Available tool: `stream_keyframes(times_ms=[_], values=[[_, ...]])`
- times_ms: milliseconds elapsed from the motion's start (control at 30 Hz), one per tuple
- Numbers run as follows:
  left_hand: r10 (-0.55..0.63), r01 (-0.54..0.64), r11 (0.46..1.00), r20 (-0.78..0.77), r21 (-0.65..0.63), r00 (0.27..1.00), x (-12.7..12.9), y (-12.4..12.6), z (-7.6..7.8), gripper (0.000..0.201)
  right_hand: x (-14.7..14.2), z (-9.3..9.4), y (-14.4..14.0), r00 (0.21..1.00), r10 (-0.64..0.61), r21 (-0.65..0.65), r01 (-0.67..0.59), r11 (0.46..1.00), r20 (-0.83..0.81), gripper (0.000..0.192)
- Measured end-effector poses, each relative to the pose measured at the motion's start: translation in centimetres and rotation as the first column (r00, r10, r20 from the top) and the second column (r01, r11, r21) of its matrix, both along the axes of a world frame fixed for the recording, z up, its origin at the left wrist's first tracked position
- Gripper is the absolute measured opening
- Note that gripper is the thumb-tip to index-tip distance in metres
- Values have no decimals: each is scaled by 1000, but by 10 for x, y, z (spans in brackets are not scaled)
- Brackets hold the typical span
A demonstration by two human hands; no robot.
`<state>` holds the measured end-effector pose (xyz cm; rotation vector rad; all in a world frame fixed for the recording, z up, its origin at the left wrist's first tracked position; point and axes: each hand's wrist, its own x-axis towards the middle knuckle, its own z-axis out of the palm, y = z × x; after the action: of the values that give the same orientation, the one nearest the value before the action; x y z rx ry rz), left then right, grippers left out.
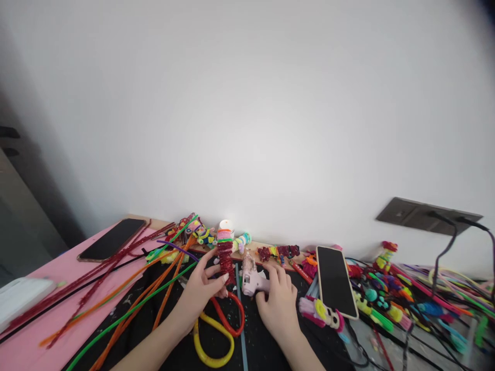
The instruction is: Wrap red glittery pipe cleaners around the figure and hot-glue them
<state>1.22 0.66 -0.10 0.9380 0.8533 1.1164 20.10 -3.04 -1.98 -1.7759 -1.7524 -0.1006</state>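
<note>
My left hand point(201, 288) is closed around the lower part of an upright tube wrapped in dark red glittery pipe cleaner point(225, 255), with coloured bands and a white top. In my right hand point(279, 301) is the handle of a pale glue gun point(252, 278); its nozzle end points away from me, toward the wall. Just under my left hand lie scissors point(213, 360) with one red and one yellow loop, their blades partly hidden. A thin greyish strip point(242, 340) runs between my hands on the black mat point(259, 350).
Loose pipe cleaners point(135, 299) spread over the left side, near a dark phone point(113, 239) and a white case point(27, 299). Small pipe-cleaner figures point(278, 251) line the wall. To the right lie another phone point(336, 282), more figures, and cords from a wall socket point(425, 215).
</note>
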Motion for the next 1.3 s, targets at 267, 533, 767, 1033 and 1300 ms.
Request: stream_keyframes(times_ms=[267,533,767,1033,1300], values=[[-11,26,995,158,-94,987,-3,-2,5,71,4,-4,1,998,-8,-60,5,998,-59,48],[17,-2,995,149,-99,989,-5,0,2,73,6,3,1,847,275,98,-259,961,-455,16],[37,-24,996,150,-86,988,-6,1,0,69,-2,-2,-1,714,313,33,-378,925,-626,3],[29,-18,997,154,-70,988,-6,1,-4,72,0,-2,-1,807,275,10,-316,949,-523,8],[21,-11,997,145,-71,989,-5,0,-2,69,0,3,-1,842,269,-10,-309,951,-468,7]])
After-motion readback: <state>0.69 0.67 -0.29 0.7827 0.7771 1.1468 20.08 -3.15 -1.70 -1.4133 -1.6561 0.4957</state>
